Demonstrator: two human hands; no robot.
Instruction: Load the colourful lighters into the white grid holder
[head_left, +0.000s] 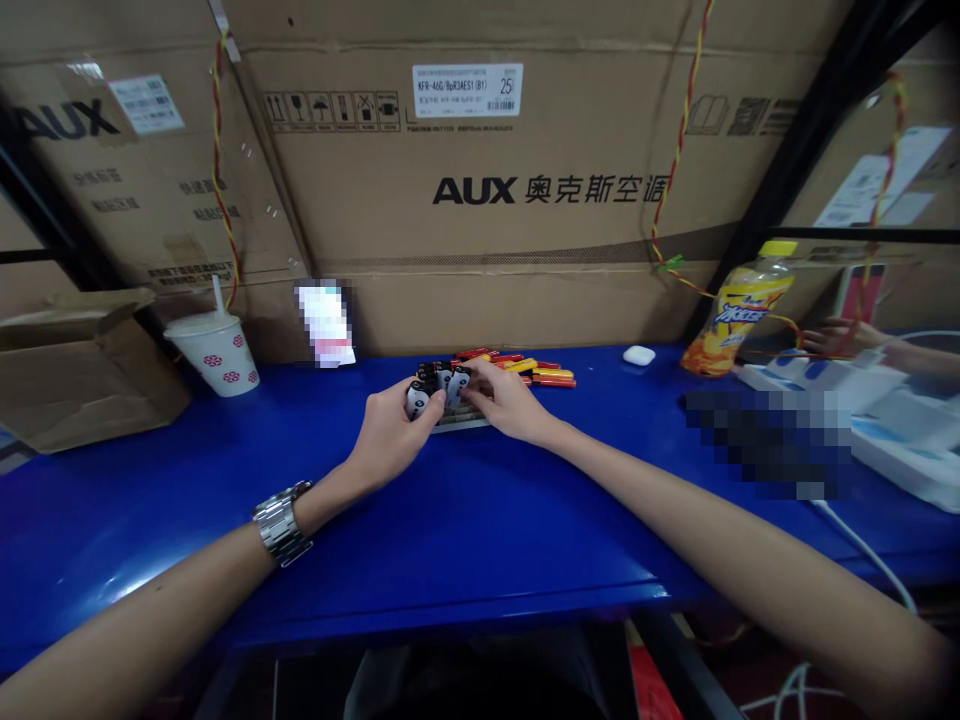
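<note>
Snugly between the hands (390, 435) (510, 400) (batteries (442, 378))

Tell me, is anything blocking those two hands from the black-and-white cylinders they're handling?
Nothing visible does. The left hand and right hand are already touching the black-and-white cylindrical cells, with nothing between them. The red and yellow pieces lie behind the cells, not on the hands' side.

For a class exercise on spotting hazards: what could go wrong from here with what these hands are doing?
The left hand grips several cylindrical batteries in a tight bunch, with the right hand on them, so one might slip and roll along the blue bench. The right hand also sits close to the red and yellow pieces and could knock them.
</note>
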